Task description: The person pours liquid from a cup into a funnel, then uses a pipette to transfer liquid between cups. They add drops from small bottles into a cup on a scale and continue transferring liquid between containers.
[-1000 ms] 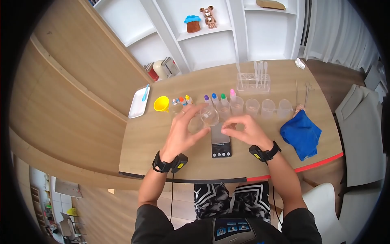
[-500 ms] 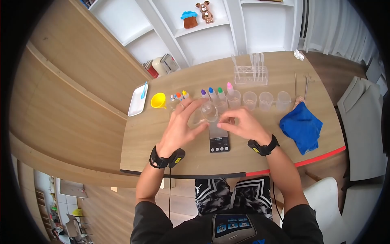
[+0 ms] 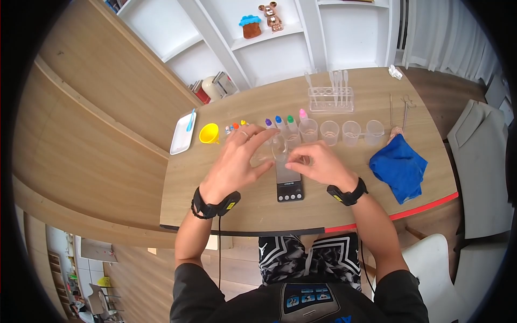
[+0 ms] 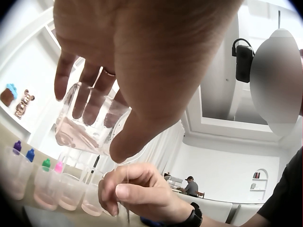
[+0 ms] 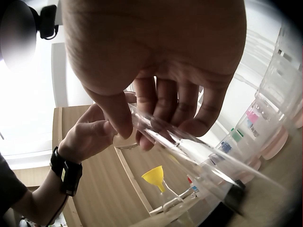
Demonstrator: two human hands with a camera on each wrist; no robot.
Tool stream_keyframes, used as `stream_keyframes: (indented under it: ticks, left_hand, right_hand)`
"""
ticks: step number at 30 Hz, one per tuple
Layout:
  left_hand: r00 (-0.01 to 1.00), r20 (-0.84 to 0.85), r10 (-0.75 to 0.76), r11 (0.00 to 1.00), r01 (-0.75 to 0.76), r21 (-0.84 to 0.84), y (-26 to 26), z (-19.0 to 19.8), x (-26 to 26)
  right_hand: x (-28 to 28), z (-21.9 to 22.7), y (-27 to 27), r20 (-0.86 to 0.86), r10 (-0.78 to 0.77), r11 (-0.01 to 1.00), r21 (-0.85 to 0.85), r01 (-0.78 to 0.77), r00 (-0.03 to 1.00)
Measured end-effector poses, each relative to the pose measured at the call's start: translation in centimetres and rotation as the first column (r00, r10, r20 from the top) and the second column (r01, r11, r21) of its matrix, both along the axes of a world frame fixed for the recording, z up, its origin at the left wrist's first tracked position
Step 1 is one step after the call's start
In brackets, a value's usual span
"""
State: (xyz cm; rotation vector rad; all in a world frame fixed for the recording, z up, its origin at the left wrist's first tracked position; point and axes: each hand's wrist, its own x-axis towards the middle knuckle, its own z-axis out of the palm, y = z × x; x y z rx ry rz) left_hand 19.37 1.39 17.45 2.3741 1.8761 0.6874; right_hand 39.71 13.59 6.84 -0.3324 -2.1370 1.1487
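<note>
My left hand [image 3: 231, 161] grips a clear beaker [image 4: 78, 135], which tilts with clear liquid lying along its lower side in the left wrist view. Close on its right, my right hand [image 3: 320, 164] pinches a long, narrow transparent object [image 5: 189, 151] between thumb and fingers; its exact shape is unclear. Both hands are raised above a black digital scale [image 3: 290, 192], whose plate they partly cover. Behind the hands stand dropper bottles with purple, blue, green and pink caps [image 3: 303, 113], beside several clear plastic cups [image 3: 329, 133].
At the left are a yellow funnel [image 3: 209, 133] and a white tray [image 3: 182, 134] with a light-blue utensil. A clear rack [image 3: 331, 100] with pipettes stands at the back. A blue cloth [image 3: 399, 168] and thin metal tools [image 3: 405, 116] lie at the right.
The head view has shifted slightly. My left hand has moved a little left and its beaker is turned more on its side; the right hand stays close to it, still pinching.
</note>
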Motion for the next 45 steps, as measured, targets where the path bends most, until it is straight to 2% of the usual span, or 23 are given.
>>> stream_keyframes:
  ticks: [22,45]
  left_hand:
    - [0.983,-0.177,-0.038,0.999,0.038,0.001,0.6,1.6,0.8]
    - [0.98,-0.195,-0.045,0.999,0.046,0.002,0.6,1.9,1.1]
  right_hand:
    - [0.2,0.2,-0.1,0.049,-0.007,1.0,0.012,0.007,0.999]
    - [0.2,0.3,-0.1,0.069,-0.007,1.0,0.015,0.006,0.998]
